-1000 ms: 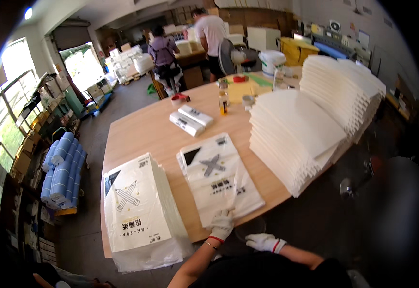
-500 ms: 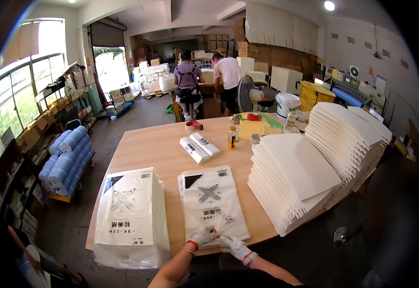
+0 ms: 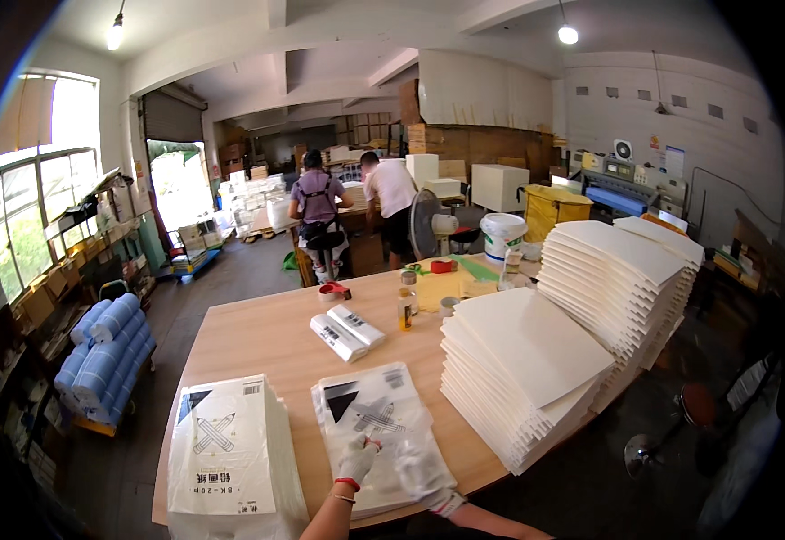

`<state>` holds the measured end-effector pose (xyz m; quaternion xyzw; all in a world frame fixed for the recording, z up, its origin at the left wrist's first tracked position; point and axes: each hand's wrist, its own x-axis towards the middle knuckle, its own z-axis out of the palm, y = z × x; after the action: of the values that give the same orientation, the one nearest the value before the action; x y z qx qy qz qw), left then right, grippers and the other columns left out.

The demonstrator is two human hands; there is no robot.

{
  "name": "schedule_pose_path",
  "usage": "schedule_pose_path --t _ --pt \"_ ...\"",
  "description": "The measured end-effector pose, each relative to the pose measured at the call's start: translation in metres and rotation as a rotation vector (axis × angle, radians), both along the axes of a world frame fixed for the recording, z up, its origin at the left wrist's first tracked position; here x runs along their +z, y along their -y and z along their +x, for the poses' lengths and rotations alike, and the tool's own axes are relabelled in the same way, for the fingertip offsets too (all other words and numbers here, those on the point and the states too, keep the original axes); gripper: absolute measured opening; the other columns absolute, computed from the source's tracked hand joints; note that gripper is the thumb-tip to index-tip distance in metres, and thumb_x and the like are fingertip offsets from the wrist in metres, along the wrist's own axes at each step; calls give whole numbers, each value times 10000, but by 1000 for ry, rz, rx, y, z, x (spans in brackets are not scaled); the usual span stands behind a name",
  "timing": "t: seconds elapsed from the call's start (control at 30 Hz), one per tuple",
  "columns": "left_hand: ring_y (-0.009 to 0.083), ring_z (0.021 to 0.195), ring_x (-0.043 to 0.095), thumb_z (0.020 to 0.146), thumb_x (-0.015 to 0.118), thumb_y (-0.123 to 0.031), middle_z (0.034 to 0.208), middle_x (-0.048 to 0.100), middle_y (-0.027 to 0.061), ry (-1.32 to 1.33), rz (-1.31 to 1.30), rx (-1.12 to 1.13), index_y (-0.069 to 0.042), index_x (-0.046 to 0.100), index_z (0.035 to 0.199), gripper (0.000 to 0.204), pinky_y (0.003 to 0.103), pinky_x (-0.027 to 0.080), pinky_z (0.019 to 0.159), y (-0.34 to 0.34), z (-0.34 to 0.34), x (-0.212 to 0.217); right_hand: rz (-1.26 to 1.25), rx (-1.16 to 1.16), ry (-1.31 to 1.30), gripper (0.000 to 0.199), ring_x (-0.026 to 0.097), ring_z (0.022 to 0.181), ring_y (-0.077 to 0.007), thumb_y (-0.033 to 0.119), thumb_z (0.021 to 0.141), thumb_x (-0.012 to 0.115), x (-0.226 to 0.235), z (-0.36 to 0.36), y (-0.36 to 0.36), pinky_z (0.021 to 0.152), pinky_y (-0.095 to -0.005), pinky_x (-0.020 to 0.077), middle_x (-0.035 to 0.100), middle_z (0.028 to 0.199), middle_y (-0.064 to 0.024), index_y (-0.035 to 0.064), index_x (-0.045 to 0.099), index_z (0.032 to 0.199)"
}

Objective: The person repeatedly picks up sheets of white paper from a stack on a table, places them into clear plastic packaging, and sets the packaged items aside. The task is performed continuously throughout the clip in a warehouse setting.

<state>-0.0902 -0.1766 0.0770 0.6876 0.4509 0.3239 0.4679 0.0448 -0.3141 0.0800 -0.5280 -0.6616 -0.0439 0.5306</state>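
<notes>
A flat stack of clear plastic bags with a printed pencil design lies on the table before me. My left hand, in a white glove with a red cuff, is over the stack's middle with its fingers drawn together; whatever they pinch is too small to make out. Beside it, my right hand, gloved as well, is over the right part of the stack. Motion smears its fingers. To the left stands a tall pile of filled paper packs in similar printed bags.
High fanned stacks of white paper sheets fill the table's right side. Beyond the bags lie two white rolled bundles, a red tape dispenser and a small yellow bottle. Two people work farther back, near a fan.
The whole view has tilted upward and shifted right. My hands have moved farther up the bag stack and a little apart; the right one is now blurred.
</notes>
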Motion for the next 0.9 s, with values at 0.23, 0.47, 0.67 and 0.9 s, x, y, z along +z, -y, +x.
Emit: schedule_pose_path --t 0.23,0.47,0.67,0.9 --pt "326 774 703 859 701 -109 809 706 147 -170 455 -177 -59 605 891 113 429 527 672 24 18 70 -613 -285 357 460 589 1086 -419 388 885 659 -85 11 -24 980 -502 451 629 1175 -228 63 620 1209" --pt "390 834 698 793 793 -168 1025 721 158 -239 679 -137 -113 529 1370 637 514 548 730 49 -8 59 -345 65 102 374 667 1033 -334 326 973 630 112 62 105 918 -442 529 698 1093 -175 43 653 1217" --pt "364 963 668 798 804 -134 1153 684 189 -63 819 -122 -29 552 1341 608 448 546 823 84 -20 93 -311 -700 653 738 670 1071 -351 371 881 748 225 180 164 958 -432 536 693 1144 -175 57 439 1473" --pt "246 954 690 900 719 -49 1002 712 125 192 498 -578 -19 635 1179 293 368 554 814 140 8 125 -571 -426 -82 586 696 1028 -264 414 864 788 223 254 148 921 -349 524 744 1113 -129 88 612 1317"
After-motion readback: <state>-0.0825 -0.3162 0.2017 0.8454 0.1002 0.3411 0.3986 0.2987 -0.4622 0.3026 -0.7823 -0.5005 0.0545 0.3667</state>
